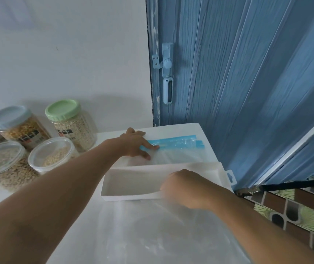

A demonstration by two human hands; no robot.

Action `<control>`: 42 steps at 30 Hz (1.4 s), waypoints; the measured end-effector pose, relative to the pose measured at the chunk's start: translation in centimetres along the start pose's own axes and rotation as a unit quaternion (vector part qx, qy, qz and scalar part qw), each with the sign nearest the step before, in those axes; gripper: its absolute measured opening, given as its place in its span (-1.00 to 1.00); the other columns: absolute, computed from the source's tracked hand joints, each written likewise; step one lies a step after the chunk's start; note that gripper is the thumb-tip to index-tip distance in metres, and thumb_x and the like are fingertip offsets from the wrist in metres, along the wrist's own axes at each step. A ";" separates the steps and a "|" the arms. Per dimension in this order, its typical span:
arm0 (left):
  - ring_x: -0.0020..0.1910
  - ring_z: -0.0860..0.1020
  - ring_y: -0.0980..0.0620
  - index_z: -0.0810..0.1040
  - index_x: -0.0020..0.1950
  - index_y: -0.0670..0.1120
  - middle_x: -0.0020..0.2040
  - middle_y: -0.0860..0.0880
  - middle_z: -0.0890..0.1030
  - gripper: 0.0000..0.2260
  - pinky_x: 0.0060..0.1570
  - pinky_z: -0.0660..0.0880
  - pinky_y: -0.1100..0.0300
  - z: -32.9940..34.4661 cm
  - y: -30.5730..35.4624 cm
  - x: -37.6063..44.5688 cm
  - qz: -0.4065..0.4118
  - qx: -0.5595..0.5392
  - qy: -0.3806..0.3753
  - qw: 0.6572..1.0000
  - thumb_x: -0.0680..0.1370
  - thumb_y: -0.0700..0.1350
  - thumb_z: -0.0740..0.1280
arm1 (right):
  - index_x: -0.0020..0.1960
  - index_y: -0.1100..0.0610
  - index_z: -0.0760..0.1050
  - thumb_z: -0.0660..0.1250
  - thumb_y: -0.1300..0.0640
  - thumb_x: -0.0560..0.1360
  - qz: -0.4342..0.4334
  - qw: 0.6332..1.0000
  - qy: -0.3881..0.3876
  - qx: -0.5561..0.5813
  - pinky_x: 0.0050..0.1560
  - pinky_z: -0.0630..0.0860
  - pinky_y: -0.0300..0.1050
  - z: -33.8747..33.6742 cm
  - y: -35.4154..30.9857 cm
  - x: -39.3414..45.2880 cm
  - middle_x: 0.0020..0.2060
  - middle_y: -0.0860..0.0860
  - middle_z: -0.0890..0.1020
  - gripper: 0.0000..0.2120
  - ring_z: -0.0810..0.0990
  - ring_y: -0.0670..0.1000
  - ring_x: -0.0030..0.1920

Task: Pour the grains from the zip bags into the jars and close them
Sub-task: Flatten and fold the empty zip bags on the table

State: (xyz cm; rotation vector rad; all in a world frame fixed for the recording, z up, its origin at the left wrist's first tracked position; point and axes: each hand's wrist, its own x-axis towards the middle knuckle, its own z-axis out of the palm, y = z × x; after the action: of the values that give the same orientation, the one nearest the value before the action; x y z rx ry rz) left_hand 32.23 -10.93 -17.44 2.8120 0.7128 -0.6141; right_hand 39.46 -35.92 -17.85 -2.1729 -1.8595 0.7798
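Left hand [133, 143] fingers flat on zip bags [177, 144]; right hand [184, 187] blurred.

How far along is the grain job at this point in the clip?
Done: the green-lidded jar and blue-lidded jar are filled and capped. In hand: the left hand presses flat an empty zip bag; the right hand is at the white box. Left: two filled jars in front show no lids.

A white table [87, 216] bears grain jars [72, 122], flat zip bags [175, 147] and a white box [133, 184].
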 end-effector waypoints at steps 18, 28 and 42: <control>0.59 0.03 -0.25 0.37 0.51 0.41 0.70 -0.08 0.04 -0.40 0.57 -0.05 -0.11 0.8 2.6 -3.1 -0.044 0.101 0.113 0.987 0.48 0.43 0.36 | 0.08 -0.17 0.58 0.39 -0.01 0.61 -0.038 0.996 0.084 0.013 -0.05 0.54 -0.11 1.7 -0.1 -3.3 -0.10 -0.19 0.65 -0.92 0.56 -0.11 -0.08; 0.41 0.38 -0.12 0.45 0.53 0.22 0.47 -0.04 0.37 -0.37 0.45 0.31 -0.04 1.9 2.8 -4.5 -0.068 0.001 0.013 0.998 0.50 0.41 0.38 | -0.02 -0.16 0.68 0.45 -0.06 0.56 0.003 0.996 0.075 0.044 0.02 0.60 -0.07 1.3 -0.6 -3.4 -0.14 -0.21 0.69 -0.96 0.62 -0.14 -0.08; 0.47 0.30 -0.20 0.33 0.59 0.25 0.46 -0.06 0.33 -0.14 0.49 0.29 -0.12 3.1 2.3 -3.9 -0.074 -0.019 -0.004 0.997 0.35 0.52 0.41 | 0.12 -0.13 0.70 0.39 -0.01 0.62 -0.003 0.999 0.005 0.053 0.10 0.55 -0.18 2.2 -1.1 -4.9 -0.10 -0.26 0.69 -0.86 0.62 -0.18 -0.02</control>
State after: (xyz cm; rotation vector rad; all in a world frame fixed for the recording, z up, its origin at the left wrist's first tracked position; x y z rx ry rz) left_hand 29.14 -15.40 -18.41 2.7378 0.9282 -0.6283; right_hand 37.00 -40.81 -17.82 -2.1027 -1.7762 0.8438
